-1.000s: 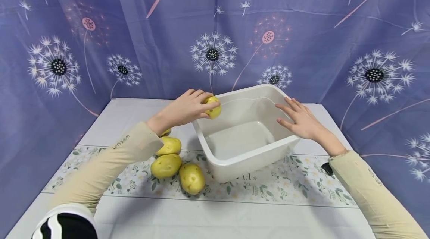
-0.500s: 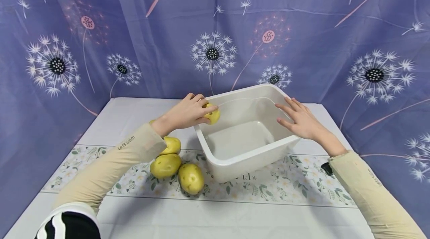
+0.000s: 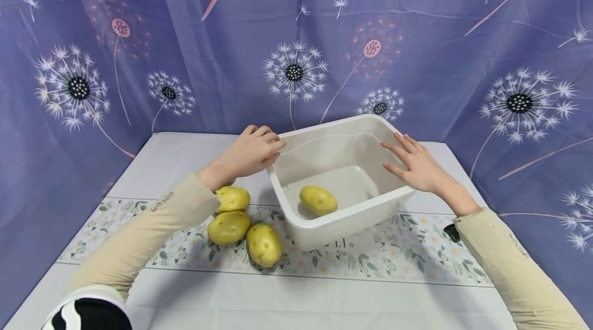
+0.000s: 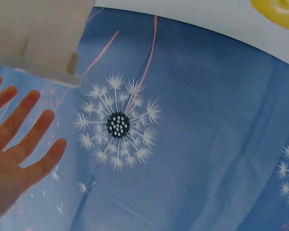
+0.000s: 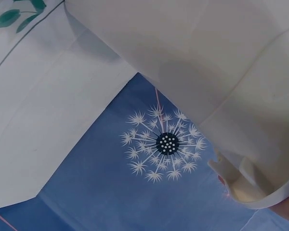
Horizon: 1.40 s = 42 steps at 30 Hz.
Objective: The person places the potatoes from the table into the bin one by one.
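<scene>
A yellow potato (image 3: 318,200) lies on the floor of the white plastic basin (image 3: 319,223). Over the basin's left rim hangs my left hand (image 3: 252,151), which holds nothing. Its fingers (image 4: 42,126) are spread apart in the left wrist view, close to the basin wall. My right hand (image 3: 415,166) rests at the right rim with fingers fairly straight and spread; in the right wrist view the rim corner (image 5: 260,197) hides most of it. Left of the basin sit more potatoes on the table: a front one (image 3: 264,245), a middle one (image 3: 229,227) and one behind (image 3: 233,199), partly covered by the left sleeve.
A white table cover (image 3: 306,299) with a floral band lies under everything. Purple dandelion-print curtains (image 3: 222,62) enclose the back and sides of the table. A further potato (image 4: 282,10) shows at the left wrist view's upper right edge.
My left hand has let go of the potato it held over the left rim, and the potato now lies inside the basin. That hand has drawn slightly left. My right hand has stayed put.
</scene>
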Tool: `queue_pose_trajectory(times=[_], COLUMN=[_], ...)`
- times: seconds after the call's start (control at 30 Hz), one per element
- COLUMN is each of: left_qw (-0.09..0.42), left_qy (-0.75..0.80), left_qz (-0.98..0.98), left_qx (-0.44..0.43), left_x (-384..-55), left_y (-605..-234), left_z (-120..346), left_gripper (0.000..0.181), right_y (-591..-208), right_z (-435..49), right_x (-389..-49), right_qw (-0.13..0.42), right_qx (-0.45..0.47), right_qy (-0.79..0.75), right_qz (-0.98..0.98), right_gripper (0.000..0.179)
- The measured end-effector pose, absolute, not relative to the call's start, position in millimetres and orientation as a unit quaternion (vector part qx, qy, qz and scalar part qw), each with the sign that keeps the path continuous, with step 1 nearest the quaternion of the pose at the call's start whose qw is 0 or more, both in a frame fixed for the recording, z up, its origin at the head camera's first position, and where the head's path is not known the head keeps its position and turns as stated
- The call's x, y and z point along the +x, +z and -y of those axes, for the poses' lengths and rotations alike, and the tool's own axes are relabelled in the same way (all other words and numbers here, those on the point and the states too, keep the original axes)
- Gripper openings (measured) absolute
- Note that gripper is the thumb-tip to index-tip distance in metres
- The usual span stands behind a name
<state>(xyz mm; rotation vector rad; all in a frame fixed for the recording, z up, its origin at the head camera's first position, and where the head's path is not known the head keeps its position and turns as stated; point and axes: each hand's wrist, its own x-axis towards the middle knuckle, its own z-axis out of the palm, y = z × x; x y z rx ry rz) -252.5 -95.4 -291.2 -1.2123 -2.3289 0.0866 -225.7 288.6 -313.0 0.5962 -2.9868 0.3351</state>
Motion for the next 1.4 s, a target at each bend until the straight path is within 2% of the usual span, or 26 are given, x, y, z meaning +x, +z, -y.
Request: queue_pose_trajectory(times=[0.17, 0.3, 0.43, 0.87, 1.1, 1.4], left_qw=[0.282, 0.285, 0.267, 0.166, 0.160, 0.160], left_qy=[0.003, -0.008, -0.014, -0.008, 0.013, 0.046], left_qz=[0.854, 0.865, 0.881, 0.928, 0.929, 0.921], left_qx=[-0.437, -0.412, -0.390, -0.333, -0.333, -0.351], left_x=[-251, -250, -249, -265, -279, -293], left_y=[-290, -293, -302, -344, -366, -391], left_z=[115, 137, 157, 206, 219, 228], left_gripper=[0.024, 0.027, 0.028, 0.030, 0.029, 0.017], right_y=[-312, -312, -312, -312, -313, -314], right_z=[-289, -289, -288, -289, -288, -289], right_x=[-225, -225, -226, -225, -226, -226], right_qw=[0.042, 0.042, 0.041, 0.041, 0.044, 0.047], right_qx=[0.196, 0.198, 0.198, 0.197, 0.200, 0.201], right_qy=[0.111, 0.111, 0.114, 0.116, 0.114, 0.115], right_qz=[0.973, 0.973, 0.973, 0.973, 0.972, 0.972], right_gripper=[0.058, 0.057, 0.057, 0.057, 0.057, 0.056])
